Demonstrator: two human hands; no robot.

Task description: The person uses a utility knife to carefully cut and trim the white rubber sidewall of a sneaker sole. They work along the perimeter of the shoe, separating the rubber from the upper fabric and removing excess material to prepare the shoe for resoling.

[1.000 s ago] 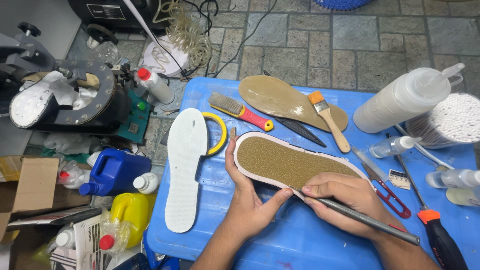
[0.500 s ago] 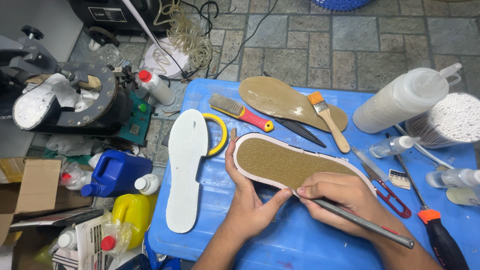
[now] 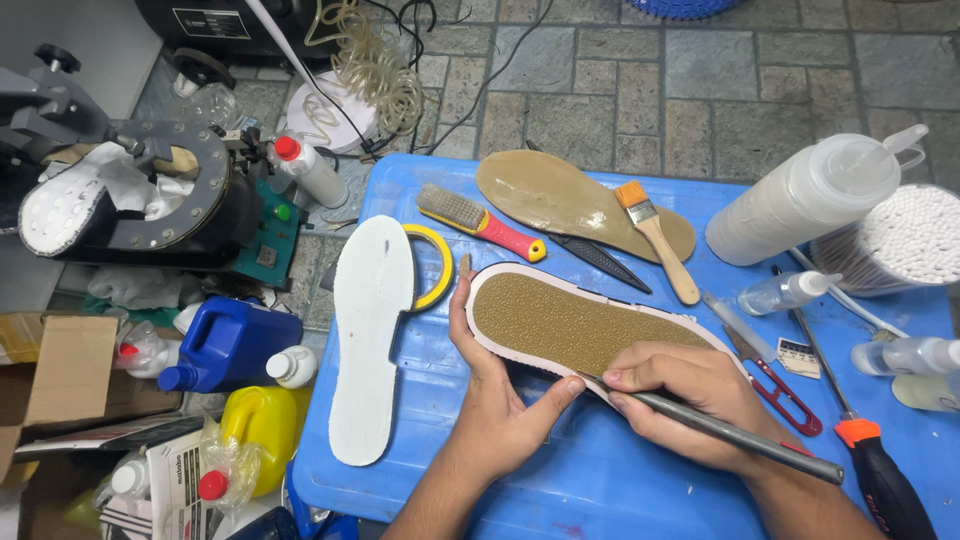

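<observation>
A shoe lies sole-up on the blue table (image 3: 440, 440), showing its tan textured sole (image 3: 570, 325) with a pale rim. My left hand (image 3: 495, 395) cups the near edge of the shoe, thumb against the rim. My right hand (image 3: 690, 395) grips a grey metal rod tool (image 3: 740, 435) whose tip presses at the sole's near edge beside my left thumb. A white insole (image 3: 368, 335) lies to the left, partly over a yellow tape roll (image 3: 437, 262).
At the back of the table lie a tan sole piece (image 3: 560, 195), a wire brush with red handle (image 3: 480, 222) and a paintbrush (image 3: 655, 235). Right: squeeze bottle (image 3: 810, 200), tub of cotton swabs (image 3: 905, 240), red snips (image 3: 780, 385), orange-handled screwdriver (image 3: 880, 480). On the floor to the left stand jugs and a press machine (image 3: 130, 200).
My right hand and the rod have shifted slightly left along the sole's near edge, toward my left thumb. The shoe stays put.
</observation>
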